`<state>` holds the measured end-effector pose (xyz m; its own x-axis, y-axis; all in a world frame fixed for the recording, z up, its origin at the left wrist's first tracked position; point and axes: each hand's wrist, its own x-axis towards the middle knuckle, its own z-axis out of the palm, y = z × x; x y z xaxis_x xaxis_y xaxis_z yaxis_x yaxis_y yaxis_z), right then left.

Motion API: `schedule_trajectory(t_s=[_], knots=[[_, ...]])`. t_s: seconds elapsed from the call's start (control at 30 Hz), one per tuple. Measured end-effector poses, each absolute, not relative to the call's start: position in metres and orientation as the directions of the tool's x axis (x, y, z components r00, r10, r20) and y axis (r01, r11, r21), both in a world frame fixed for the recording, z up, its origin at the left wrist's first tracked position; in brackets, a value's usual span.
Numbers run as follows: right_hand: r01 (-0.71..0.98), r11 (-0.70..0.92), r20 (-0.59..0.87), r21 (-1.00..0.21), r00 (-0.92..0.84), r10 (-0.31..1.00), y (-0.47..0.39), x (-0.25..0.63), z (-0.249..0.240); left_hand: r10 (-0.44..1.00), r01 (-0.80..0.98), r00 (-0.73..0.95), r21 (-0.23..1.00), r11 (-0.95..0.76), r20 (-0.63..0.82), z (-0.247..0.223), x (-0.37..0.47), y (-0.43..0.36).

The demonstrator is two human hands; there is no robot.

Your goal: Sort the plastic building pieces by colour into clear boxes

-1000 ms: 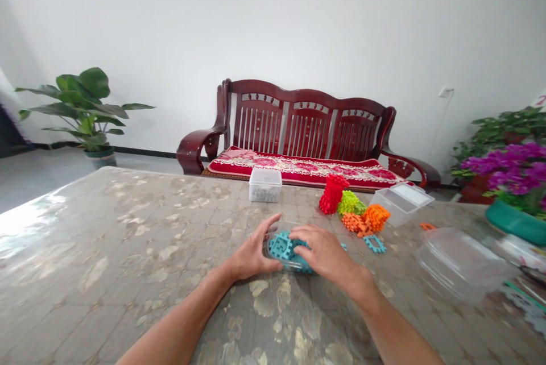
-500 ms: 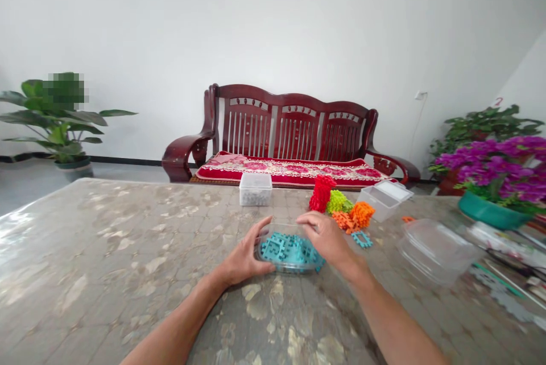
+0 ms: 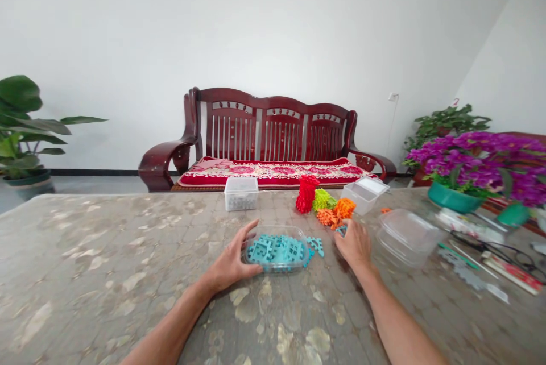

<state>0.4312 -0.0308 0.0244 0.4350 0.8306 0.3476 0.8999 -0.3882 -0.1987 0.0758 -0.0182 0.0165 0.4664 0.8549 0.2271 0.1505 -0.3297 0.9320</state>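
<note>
My left hand (image 3: 232, 258) curves round the left end of a clear plastic tub (image 3: 277, 268), thumb at the near side and fingers at the far side. Teal interlocking plastic blocks (image 3: 279, 249) fill the tub. A few loose teal blocks (image 3: 315, 245) lie against its right side. Further right, my right hand (image 3: 355, 243) is down at the table with its fingertips closed on a small blue interlocking block (image 3: 341, 231), mostly covered by the fingers. Orange interlocking blocks (image 3: 344, 207) lie just beyond that hand.
Behind stand red (image 3: 307, 193) and lime-green blocks (image 3: 323, 200). A lidded white box (image 3: 241, 194) and an open clear box (image 3: 360, 197) are at the far edge. To the right are another clear tub (image 3: 407, 240), purple flowers in a teal pot (image 3: 454, 199) and glasses (image 3: 512, 254).
My right hand has left the tub and moved right to the blue block by the orange ones. My left hand stays on the tub. The view has turned slightly right.
</note>
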Motion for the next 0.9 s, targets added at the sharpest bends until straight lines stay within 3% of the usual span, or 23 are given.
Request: schedule_trajectory(t_s=[0.47,0.9], knots=[[0.922,-0.379,0.189,-0.081,0.387,0.902,-0.038,0.44,0.031,0.855,0.178,0.467,0.923,-0.342,0.226,0.015,0.074,-0.019],[0.934,-0.344,0.135,-0.092,0.354,0.925,-0.041,0.443,0.04,0.855,0.175,0.471,0.928,-0.329,0.215,0.017,0.074,-0.018]])
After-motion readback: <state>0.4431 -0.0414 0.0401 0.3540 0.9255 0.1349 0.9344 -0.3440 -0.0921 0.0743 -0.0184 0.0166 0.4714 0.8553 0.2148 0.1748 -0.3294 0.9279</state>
